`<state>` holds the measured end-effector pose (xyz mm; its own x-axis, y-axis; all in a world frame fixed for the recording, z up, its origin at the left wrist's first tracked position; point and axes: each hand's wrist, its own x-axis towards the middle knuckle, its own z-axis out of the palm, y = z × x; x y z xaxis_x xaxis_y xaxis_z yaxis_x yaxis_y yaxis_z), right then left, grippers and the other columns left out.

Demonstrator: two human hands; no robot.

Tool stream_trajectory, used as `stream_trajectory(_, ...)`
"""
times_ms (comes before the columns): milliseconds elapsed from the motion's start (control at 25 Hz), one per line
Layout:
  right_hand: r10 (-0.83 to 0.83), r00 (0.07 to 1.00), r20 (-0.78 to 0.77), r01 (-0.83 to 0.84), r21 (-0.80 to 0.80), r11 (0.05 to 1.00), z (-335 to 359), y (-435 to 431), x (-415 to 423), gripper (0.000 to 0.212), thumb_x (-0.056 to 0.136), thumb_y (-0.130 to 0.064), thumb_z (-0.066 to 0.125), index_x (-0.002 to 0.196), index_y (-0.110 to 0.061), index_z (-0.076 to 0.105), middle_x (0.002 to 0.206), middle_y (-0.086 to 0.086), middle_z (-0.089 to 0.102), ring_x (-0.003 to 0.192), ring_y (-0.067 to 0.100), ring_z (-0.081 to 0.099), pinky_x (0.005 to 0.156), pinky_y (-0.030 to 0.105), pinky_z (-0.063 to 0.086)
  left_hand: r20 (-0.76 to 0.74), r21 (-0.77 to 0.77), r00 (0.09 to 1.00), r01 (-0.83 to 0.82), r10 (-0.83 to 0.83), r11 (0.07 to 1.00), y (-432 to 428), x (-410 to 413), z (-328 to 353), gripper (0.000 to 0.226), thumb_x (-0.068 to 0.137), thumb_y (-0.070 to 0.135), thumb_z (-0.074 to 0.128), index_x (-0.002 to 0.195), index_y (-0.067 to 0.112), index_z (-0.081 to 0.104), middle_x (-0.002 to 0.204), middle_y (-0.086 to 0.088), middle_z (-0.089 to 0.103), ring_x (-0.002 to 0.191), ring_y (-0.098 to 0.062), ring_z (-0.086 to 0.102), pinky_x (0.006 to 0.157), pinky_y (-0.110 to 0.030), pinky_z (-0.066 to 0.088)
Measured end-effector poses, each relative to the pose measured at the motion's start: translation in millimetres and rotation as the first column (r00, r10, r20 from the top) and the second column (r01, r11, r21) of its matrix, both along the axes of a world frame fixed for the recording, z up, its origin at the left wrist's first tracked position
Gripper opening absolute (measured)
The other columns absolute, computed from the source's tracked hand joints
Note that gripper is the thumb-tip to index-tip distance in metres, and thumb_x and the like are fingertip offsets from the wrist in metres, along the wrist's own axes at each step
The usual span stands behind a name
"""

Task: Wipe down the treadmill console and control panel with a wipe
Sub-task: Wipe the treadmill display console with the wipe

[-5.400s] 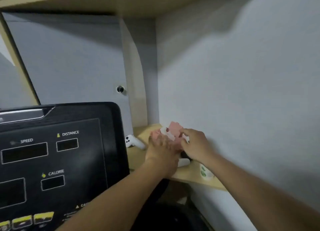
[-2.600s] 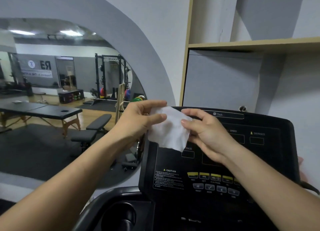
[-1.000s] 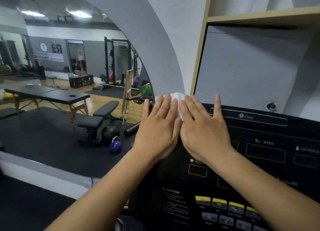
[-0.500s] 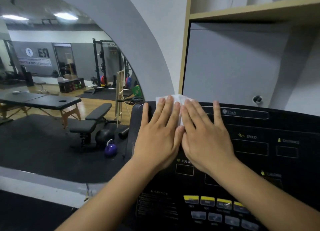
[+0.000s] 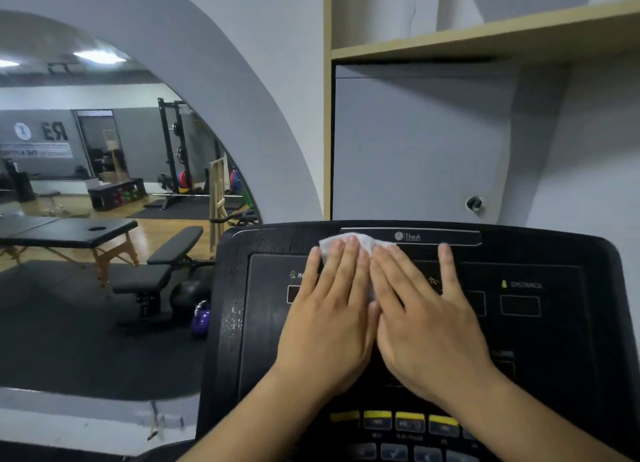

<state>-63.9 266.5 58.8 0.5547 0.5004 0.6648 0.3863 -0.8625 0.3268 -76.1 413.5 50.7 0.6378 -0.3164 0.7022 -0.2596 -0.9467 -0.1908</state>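
Both flat, fingers straight, side by side, the left hand (image 5: 329,323) and right hand (image 5: 426,326) press the white wipe (image 5: 365,242) onto the console (image 5: 242,288). Its visible strip runs crosswise beyond their fingertips.

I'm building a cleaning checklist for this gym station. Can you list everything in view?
Treadmill console: one, black, centre foreground.
Wipe: one, white, on the console's upper panel, under both hands.
Buttons: at least four, yellow, in a row low on the console.
Shelf: one, light wood, upper right.
Knob: one, dark, on the grey door above the console.
Mirror: one, arched, left.
Weight bench: one, black, in the mirror.
Kettlebell: one, purple, in the mirror.
Left hand: flat on the wipe.
Right hand: flat, beside the left.
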Motion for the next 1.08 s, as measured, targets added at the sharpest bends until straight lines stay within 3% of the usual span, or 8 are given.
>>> stream_trajectory(120,-0.126,0.992,-0.024,0.127,0.055,0.990,34.2,-9.6,19.5,0.056,0.096,-0.027,0.024,0.144,-0.001,0.034,0.153,0.015,0.034,0.144,0.026,0.027,0.113,0.066,0.005,0.009,-0.047,1.000,-0.002,0.002,0.999,-23.0,28.8,38.9,0.058,0.100,0.030,0.023,0.150,0.001,0.027,0.157,-0.021,0.027,0.148,-0.030,0.017,0.120,-0.050,0.008)
stream_trajectory(360,-0.067,0.997,-0.028,0.067,0.016,0.998,-4.6,-43.0,-3.5,0.058,0.094,-0.028,0.027,0.144,0.000,0.036,0.154,0.014,0.031,0.146,0.024,0.022,0.114,0.065,0.009,-0.001,0.017,0.997,0.072,-0.072,0.997,-40.0,3.0,-1.1,0.057,0.101,0.032,0.028,0.147,0.000,0.035,0.154,-0.020,0.034,0.147,-0.030,0.022,0.116,-0.049,0.013)
stream_trajectory(560,-0.168,0.984,-0.057,0.174,0.126,0.977,32.2,-58.2,18.6,0.059,0.096,-0.029,0.016,0.147,-0.002,0.029,0.155,0.013,0.030,0.146,0.024,0.022,0.115,0.063,0.005,0.008,-0.090,0.995,0.098,-0.098,0.991,-69.4,36.2,44.1,0.058,0.101,0.032,0.022,0.150,0.003,0.029,0.157,-0.017,0.029,0.149,-0.028,0.017,0.120,-0.049,0.007)
stream_trajectory(760,-0.171,0.985,-0.033,0.172,0.046,0.984,-4.2,-85.9,-3.0,0.059,0.095,-0.031,0.027,0.146,-0.002,0.033,0.156,0.013,0.028,0.147,0.023,0.018,0.112,0.068,0.007,-0.003,0.048,0.990,0.141,-0.142,0.989,-82.7,15.0,4.8,0.057,0.101,0.033,0.025,0.148,0.001,0.034,0.155,-0.019,0.032,0.148,-0.029,0.019,0.118,-0.050,0.010)
stream_trajectory(920,-0.307,0.950,-0.063,0.312,0.105,0.944,31.7,-103.4,19.6,0.060,0.095,-0.030,0.019,0.149,-0.003,0.027,0.158,0.012,0.024,0.148,0.022,0.014,0.112,0.067,0.002,-0.011,-0.029,0.988,0.153,-0.153,0.988,-116.6,45.1,47.5,0.056,0.103,0.032,0.020,0.152,0.004,0.021,0.160,-0.016,0.020,0.150,-0.027,0.009,0.121,-0.049,0.000)
stream_trajectory(1080,-0.291,0.955,-0.060,0.295,0.081,0.952,-5.3,-124.1,-2.9,0.060,0.094,-0.031,0.023,0.147,-0.003,0.031,0.156,0.013,0.028,0.147,0.023,0.016,0.113,0.066,0.008,-0.028,0.067,0.978,0.206,-0.204,0.976,-125.8,25.3,10.9,0.057,0.102,0.033,0.023,0.150,0.003,0.028,0.157,-0.018,0.026,0.149,-0.028,0.014,0.120,-0.049,0.006)
